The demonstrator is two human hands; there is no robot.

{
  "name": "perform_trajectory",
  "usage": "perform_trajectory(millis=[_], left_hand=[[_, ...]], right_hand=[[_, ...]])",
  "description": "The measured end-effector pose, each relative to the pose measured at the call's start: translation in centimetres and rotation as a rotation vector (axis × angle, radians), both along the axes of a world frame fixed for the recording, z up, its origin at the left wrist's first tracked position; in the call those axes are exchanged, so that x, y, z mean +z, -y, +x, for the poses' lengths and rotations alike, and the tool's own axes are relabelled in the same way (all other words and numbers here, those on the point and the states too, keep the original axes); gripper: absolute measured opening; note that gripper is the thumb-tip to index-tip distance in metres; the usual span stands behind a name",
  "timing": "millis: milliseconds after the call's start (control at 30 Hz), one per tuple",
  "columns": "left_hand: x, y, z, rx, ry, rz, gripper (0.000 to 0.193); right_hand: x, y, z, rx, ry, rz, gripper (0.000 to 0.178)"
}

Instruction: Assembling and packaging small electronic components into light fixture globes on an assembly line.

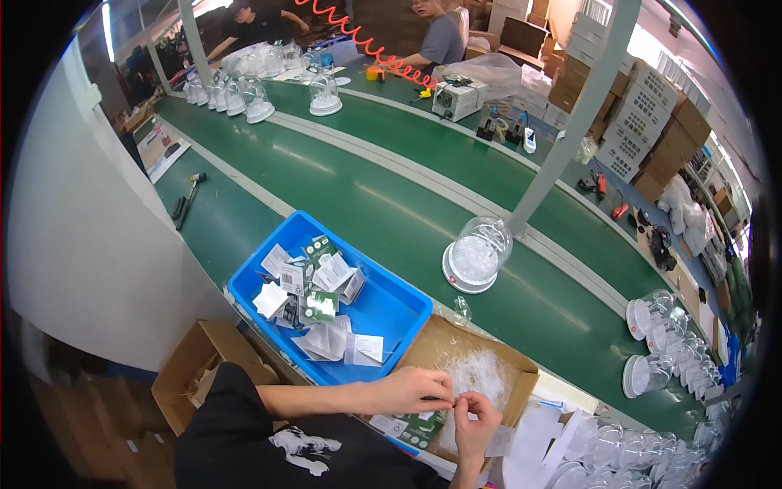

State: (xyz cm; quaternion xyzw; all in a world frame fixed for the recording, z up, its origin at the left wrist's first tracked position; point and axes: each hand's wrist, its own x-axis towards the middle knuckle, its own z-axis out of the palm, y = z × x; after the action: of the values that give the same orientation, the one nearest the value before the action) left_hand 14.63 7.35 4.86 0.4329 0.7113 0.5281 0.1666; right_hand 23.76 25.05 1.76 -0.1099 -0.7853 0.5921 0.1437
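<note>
Pinching close in: left hand (423, 393) and right hand (476, 420) meet tip to tip, thumbs and forefingers closed on what looks like a tiny piece (454, 401). Too small to identify. It sits above the near side of the tray (432, 338). Both hands on it probably for fine control; tray beneath likely catches anything dropped. White strands (481, 376) lie loose in it, 1 o'clock from the hands.

Bin (395, 310) at 10 o'clock, cards (318, 306) heaped inside, presumably set there for easy picking by the left. One dome (479, 253) upright on the belt (350, 183) at 12, well apart from the crowded domes (649, 375) near 3. Sheets (517, 464) at 4, carton (186, 363) at 9.

In the way: left forearm (318, 401) runs along the bin's near rim; post (568, 134) at 1 o'clock hides part of the far bench. Red coil (350, 31) hangs between 11 and 12.
</note>
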Motion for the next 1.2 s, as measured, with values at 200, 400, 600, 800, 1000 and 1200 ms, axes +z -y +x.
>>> perform_trajectory(millis=[200, 400, 600, 800, 1000, 1200], left_hand=[[0.2, 0.8, -0.8, -0.05, -0.081, -0.033, 0.011], [0.4, 1.5, -3.0, -0.082, -0.155, -0.107, 0.013], [3.4, 3.5, -7.2, 0.048, -0.193, -0.087, 0.016], [5.6, 0.5, -13.7, 0.188, -0.324, -0.008, 0.018], [3.7, -1.1, -21.4, 0.255, 0.073, 0.273, 0.026], [0.4, -1.0, -26.6, 0.414, -0.009, 0.257, 0.03]], right_hand=[[0.9, 1.0, -0.9, 0.031, 0.033, 0.101, 0.002], [1.1, 0.1, -2.5, 0.047, -0.009, 0.289, 0.006], [3.9, 1.3, -8.4, 0.052, -0.146, 0.308, 0.007], [5.0, -0.6, -16.0, 0.091, -0.151, -0.246, 0.005], [4.5, -2.1, -25.7, -0.033, -0.447, 0.208, 0.011], [3.3, -2.4, -32.7, -0.052, -0.432, 0.406, 0.016]])
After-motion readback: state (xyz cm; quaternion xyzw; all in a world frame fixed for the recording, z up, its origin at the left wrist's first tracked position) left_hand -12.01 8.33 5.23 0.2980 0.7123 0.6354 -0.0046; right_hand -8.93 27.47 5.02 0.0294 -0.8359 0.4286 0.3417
